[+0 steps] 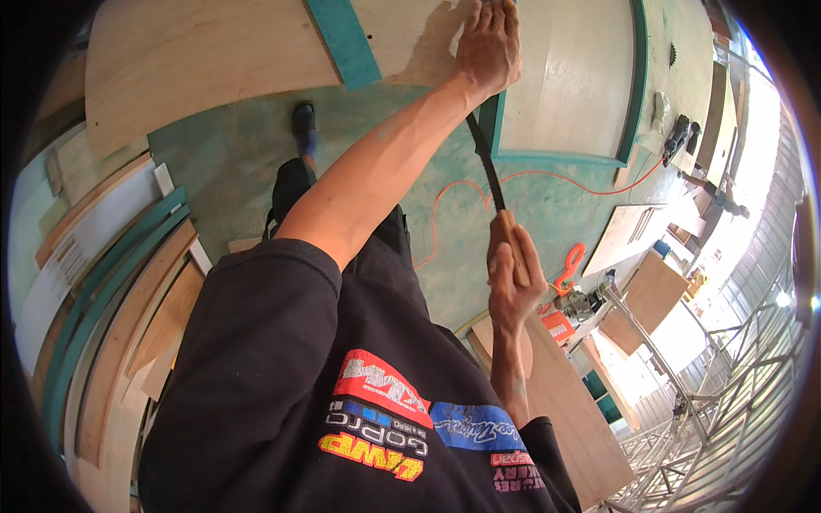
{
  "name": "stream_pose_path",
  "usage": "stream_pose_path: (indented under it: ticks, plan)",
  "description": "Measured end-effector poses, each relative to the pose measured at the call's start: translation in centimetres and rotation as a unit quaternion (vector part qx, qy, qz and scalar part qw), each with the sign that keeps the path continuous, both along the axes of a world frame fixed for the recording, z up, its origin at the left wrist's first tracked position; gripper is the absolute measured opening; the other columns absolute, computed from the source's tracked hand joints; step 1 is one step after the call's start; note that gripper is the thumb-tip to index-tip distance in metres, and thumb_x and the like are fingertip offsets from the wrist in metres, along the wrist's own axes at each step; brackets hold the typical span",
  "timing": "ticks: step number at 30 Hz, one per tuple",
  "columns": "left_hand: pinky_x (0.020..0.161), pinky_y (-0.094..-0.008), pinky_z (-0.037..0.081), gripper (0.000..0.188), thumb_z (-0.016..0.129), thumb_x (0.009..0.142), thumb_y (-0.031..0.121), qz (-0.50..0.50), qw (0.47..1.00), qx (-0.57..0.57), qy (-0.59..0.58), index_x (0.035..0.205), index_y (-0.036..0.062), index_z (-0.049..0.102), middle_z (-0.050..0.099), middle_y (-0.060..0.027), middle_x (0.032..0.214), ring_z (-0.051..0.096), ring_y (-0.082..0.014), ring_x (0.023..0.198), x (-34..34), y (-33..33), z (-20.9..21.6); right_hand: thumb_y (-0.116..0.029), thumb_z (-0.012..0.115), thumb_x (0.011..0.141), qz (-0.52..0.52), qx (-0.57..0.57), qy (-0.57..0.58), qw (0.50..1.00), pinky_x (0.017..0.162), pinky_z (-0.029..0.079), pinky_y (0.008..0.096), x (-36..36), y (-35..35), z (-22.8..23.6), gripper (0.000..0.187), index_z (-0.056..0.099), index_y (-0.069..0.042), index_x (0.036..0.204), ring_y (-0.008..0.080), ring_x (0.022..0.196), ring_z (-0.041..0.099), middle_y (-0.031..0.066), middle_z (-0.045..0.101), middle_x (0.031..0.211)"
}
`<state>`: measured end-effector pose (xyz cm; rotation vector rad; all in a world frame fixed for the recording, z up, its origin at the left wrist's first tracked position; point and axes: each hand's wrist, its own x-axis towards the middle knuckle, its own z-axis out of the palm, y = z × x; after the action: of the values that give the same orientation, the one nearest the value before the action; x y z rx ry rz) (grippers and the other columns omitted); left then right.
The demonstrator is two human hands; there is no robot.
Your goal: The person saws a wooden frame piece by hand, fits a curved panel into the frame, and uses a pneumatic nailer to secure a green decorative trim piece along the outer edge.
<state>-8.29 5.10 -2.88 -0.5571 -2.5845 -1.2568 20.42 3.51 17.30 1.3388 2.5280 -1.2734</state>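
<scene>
A person in a black printed shirt leans over a workshop floor, left arm stretched straight out and the left hand point(488, 41) pressed flat, fingers spread, on a pale plywood panel point(214, 60) near the top of the view. The hand grips nothing; it only bears down on the wood. The right hand point(511, 275), lower and nearer the body, is bent at the elbow and wrapped tight around the wooden handle of a hand saw point(489, 175). The saw's dark, narrow blade runs up from that fist toward the panel and disappears behind the left wrist, so where its tip meets the wood cannot be told.

Beside the left hand lies a teal strip point(345, 41) across the panel, and to the right a second panel with a teal edge point(571, 77). An orange cable point(547, 181) loops over the green floor point(222, 162) behind the blade. Curved boards in wood and teal point(111, 282) are stacked along the person's left. To the right sit more plywood sheets point(569, 402), a power tool point(578, 303) near an orange hook-shaped piece point(569, 263), and a metal frame point(676, 376). One blue shoe point(304, 124) shows beneath the outstretched arm.

The saw lies between the 2 hands, handle in the right fist, blade reaching toward the braced left hand.
</scene>
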Motion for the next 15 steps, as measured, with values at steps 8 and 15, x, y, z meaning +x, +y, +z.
stream_pose_path:
  ticks: [8, 15]
  plan:
    - [0.122, -0.0525, 0.022, 0.072, 0.051, 0.086, 0.019, -0.001, 0.999, -0.035, 0.001, 0.145, -0.0172, 0.032, 0.042, -0.0348, 0.146, 0.039, -0.0465, 0.139, -0.2, -0.2, -0.2, -0.009, 0.066, 0.097, 0.013, 0.004, 0.022, 1.0, 0.083, 0.053, 0.0251, 0.4, 0.6, 0.0, 0.034, 0.062, 0.007, 0.127, 0.0127, 0.094, 0.066, 0.0115, 0.071, 0.112]
    - [0.122, -0.0525, 0.021, 0.071, 0.05, 0.087, 0.018, -0.009, 0.999, -0.032, 0.002, 0.144, -0.0189, 0.031, 0.043, -0.0356, 0.145, 0.04, -0.0455, 0.138, -0.1, -0.5, 0.5, -0.007, 0.065, 0.097, 0.046, 0.024, 0.038, 0.998, 0.087, 0.052, 0.0259, -0.3, 0.5, -0.6, 0.034, 0.062, 0.005, 0.128, 0.0141, 0.102, 0.066, 0.0132, 0.071, 0.115]
